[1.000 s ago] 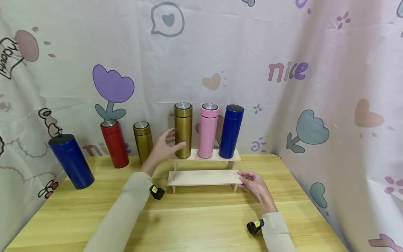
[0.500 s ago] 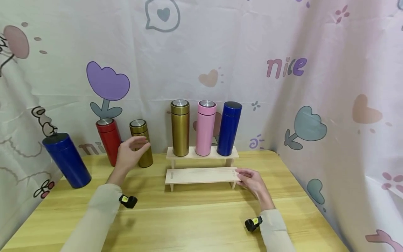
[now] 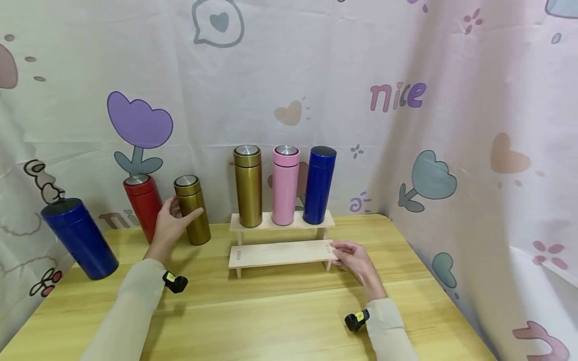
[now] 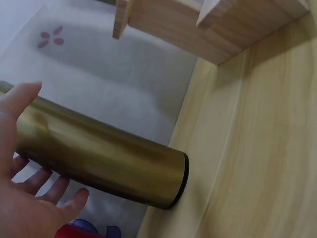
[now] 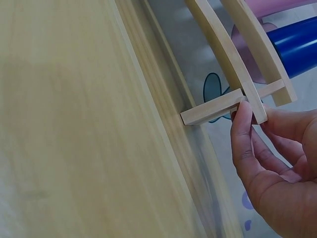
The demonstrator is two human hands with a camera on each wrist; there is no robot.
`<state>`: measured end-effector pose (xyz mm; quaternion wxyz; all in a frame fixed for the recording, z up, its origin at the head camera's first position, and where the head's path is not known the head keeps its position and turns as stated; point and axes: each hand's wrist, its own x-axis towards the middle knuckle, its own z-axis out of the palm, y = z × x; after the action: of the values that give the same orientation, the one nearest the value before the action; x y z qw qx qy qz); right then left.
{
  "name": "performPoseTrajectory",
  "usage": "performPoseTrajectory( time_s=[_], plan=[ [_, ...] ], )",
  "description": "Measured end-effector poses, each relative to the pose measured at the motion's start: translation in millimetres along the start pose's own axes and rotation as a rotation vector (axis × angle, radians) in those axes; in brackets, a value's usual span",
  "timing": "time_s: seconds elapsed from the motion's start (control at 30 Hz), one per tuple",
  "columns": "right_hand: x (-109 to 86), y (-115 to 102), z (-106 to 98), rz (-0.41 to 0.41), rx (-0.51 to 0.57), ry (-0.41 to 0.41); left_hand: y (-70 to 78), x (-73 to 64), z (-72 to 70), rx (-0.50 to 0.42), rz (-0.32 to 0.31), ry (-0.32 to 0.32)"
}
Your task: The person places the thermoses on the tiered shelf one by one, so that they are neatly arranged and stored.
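My left hand [image 3: 170,225] is at a short gold thermos [image 3: 193,213] standing on the table, its thumb across the front and its fingers along the left side. In the left wrist view, the fingers [image 4: 57,188] are loosely bent beside the gold thermos [image 4: 109,148], not closed round it. With thumb and fingers, my right hand [image 3: 356,260] pinches the right end of the lower wooden shelf [image 3: 280,253]. The right wrist view shows that shelf's end [image 5: 257,106] between thumb and fingers. On the upper shelf [image 3: 266,220] stand a tall gold thermos [image 3: 248,190], a pink one [image 3: 285,190] and a blue one [image 3: 319,188].
Left of the short gold thermos, a red thermos [image 3: 142,203] stands partly behind the left hand. A blue thermos [image 3: 81,240] is farther left on the wooden table [image 3: 253,321]. A patterned curtain [image 3: 325,60] rises behind the table and along its sides.
My left hand has left the tall gold thermos on the upper shelf and moved left to the short gold one. The right hand keeps its hold on the lower shelf. The view shifts slightly.
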<state>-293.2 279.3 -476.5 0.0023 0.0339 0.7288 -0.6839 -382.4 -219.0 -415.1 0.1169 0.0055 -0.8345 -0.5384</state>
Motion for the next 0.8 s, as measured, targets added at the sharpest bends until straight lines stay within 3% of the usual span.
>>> performPoseTrajectory(
  time_s=[0.17,0.53,0.8],
  plan=[
    [0.2,2.3,3.2,0.006,-0.006,0.005,-7.1,8.5,1.4,0.054,-0.024,-0.063],
    [0.0,3.6,4.5,0.016,-0.015,0.003,-21.7,12.2,3.3,0.084,-0.021,-0.064],
    [1.6,3.3,-1.3,0.007,-0.009,0.004,-24.0,18.1,9.1,0.071,-0.009,-0.071]
  ],
)
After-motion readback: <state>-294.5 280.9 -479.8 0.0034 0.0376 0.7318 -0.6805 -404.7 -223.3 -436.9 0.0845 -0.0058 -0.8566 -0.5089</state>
